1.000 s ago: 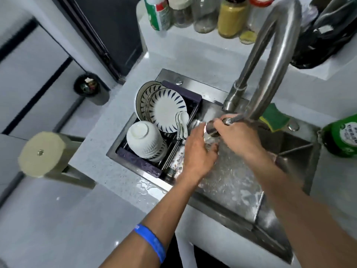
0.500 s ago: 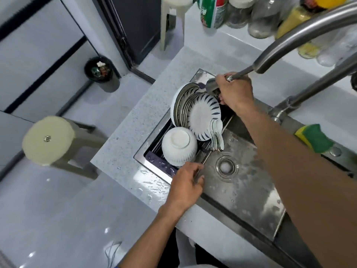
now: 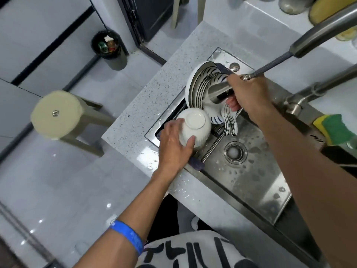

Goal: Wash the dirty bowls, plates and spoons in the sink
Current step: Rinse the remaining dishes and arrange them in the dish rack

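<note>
Seen from above, a steel sink (image 3: 249,176) set in a speckled tabletop (image 3: 139,105); at the sink's left end a dish rack (image 3: 197,165) holds upright blue-striped plates (image 3: 201,84), white spoons (image 3: 230,122) and an upturned white bowl (image 3: 193,126). The left hand (image 3: 173,149) grips the bowl, fingers curled round its side. The right hand (image 3: 249,93) holds the pull-out faucet sprayer (image 3: 220,92) over the plates, above the sink's drain (image 3: 235,152)

Your right hand (image 3: 249,93) and the spray head (image 3: 218,93) hide most of the plates (image 3: 197,88), and the jars (image 3: 326,10) are cut off.
</note>
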The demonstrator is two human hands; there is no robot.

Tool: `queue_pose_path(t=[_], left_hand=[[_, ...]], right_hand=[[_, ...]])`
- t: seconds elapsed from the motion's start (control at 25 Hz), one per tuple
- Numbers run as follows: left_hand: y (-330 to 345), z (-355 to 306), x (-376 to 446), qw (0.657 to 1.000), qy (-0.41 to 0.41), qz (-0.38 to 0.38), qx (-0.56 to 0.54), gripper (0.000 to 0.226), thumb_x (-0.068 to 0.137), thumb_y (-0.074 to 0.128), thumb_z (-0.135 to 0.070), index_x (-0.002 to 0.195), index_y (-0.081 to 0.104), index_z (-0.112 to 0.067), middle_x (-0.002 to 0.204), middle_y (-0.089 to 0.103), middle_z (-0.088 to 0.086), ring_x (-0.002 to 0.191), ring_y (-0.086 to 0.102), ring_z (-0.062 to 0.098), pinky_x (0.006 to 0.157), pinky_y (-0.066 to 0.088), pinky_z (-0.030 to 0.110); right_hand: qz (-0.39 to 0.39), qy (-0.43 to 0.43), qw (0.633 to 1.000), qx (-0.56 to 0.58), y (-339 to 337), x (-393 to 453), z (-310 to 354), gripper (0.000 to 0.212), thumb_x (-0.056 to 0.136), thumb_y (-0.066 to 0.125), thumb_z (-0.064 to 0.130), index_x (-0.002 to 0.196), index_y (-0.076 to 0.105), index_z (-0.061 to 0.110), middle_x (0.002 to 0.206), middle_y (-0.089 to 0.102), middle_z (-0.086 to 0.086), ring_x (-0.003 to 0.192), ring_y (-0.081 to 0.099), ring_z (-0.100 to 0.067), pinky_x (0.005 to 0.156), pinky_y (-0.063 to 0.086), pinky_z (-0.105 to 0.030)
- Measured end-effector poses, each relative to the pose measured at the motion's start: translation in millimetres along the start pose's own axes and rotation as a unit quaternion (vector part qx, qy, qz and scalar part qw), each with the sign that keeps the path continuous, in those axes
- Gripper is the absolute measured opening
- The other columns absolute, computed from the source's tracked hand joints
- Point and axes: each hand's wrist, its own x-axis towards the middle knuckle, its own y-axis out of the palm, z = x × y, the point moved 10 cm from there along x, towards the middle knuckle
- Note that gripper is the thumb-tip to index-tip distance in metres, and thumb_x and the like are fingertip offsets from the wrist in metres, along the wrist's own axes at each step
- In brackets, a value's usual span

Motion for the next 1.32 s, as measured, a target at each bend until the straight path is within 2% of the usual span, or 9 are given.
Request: queue_pose_path(t=[0.16,0.44,0.56,0.68,0.76,0.92,1.04,1.2,1.32], left_hand=[[23,-7,18,0.995,-0.005,0.078,0.069,0.101,0.083,0.077,-0.045,0.159,0.015,-0.022,0.163,0.018,0.012,0.148,0.020,0.030,0.119,0.021,0.045],[28,-10,24,0.994,-0.027,0.066,0.078,0.103,0.081,0.081,-0.037,0.159,0.014,-0.027,0.165,0.018,0.010,0.151,0.019,0.030,0.120,0.023,0.052],[18,-18,10,0.998,-0.003,-0.005,0.064,0.088,0.086,0.075,-0.030,0.157,0.023,-0.021,0.165,0.018,0.011,0.152,0.015,0.030,0.120,0.021,0.049],[7,-47,-19,0.992,0.077,-0.093,0.026,0.060,0.090,0.065,-0.022,0.145,0.046,-0.013,0.155,0.035,0.014,0.144,0.031,0.029,0.116,0.028,0.039],[18,-61,-37,0.990,0.111,-0.082,0.008,0.048,0.090,0.063,-0.015,0.137,0.055,-0.011,0.146,0.044,0.014,0.136,0.039,0.027,0.110,0.033,0.032],[46,-67,-56,0.989,0.139,-0.052,0.010,0.038,0.089,0.063,-0.009,0.127,0.063,-0.008,0.132,0.053,0.012,0.121,0.045,0.018,0.103,0.038,0.030],[72,-73,-66,0.984,0.178,-0.007,0.009,0.034,0.089,0.062,-0.009,0.123,0.065,-0.006,0.126,0.056,0.011,0.116,0.048,0.015,0.100,0.048,0.036],[96,-70,-81,0.981,0.188,0.050,0.017,0.031,0.088,0.065,-0.006,0.119,0.066,-0.006,0.126,0.056,0.012,0.108,0.044,0.003,0.095,0.038,0.004],[114,-62,-80,0.976,0.190,0.106,0.029,0.033,0.088,0.058,-0.019,0.119,0.065,-0.010,0.125,0.053,0.008,0.107,0.055,0.024,0.092,0.053,0.039]], right_hand=[[0.029,-0.005,0.999,0.016,1,-26,-3,0.029,0.091,0.056,0.029,0.081,0.069,0.005,0.062,0.069,-0.014,0.048,0.062,-0.020,0.045,0.050,-0.025],[0.016,0.005,0.999,-0.051,-35,-51,-52,0.030,0.088,0.056,0.025,0.078,0.068,0.000,0.064,0.069,-0.019,0.052,0.068,-0.030,0.058,0.061,-0.046],[0.010,0.011,0.998,-0.056,-41,-54,-75,0.025,0.090,0.057,0.024,0.078,0.067,0.004,0.066,0.069,-0.017,0.050,0.067,-0.023,0.057,0.061,-0.043],[-0.012,0.021,0.998,-0.060,-51,-50,-93,0.022,0.086,0.059,0.029,0.080,0.069,0.010,0.073,0.071,-0.012,0.057,0.068,-0.020,0.058,0.060,-0.036],[-0.058,0.039,0.996,-0.064,-75,-52,-115,0.019,0.085,0.059,0.032,0.079,0.068,0.016,0.075,0.071,-0.005,0.068,0.069,-0.019,0.065,0.059,-0.035],[-0.096,0.047,0.992,-0.061,-113,-53,-154,0.023,0.091,0.058,0.027,0.106,0.071,0.015,0.081,0.067,0.008,0.067,0.061,0.003,0.059,0.046,-0.005],[-0.110,0.053,0.986,-0.113,-140,-50,-178,0.035,0.093,0.057,0.031,0.122,0.067,0.013,0.104,0.069,-0.004,0.093,0.064,-0.014,0.084,0.044,-0.016],[-0.106,0.055,0.977,-0.176,-182,-60,-222,0.047,0.090,0.054,0.043,0.128,0.062,0.017,0.121,0.066,-0.010,0.115,0.060,-0.029,0.099,0.045,-0.036],[-0.090,0.070,0.951,-0.287,-216,-54,-241,0.036,0.094,0.054,0.037,0.115,0.066,0.010,0.114,0.067,-0.017,0.108,0.061,-0.033,0.087,0.045,-0.036]])
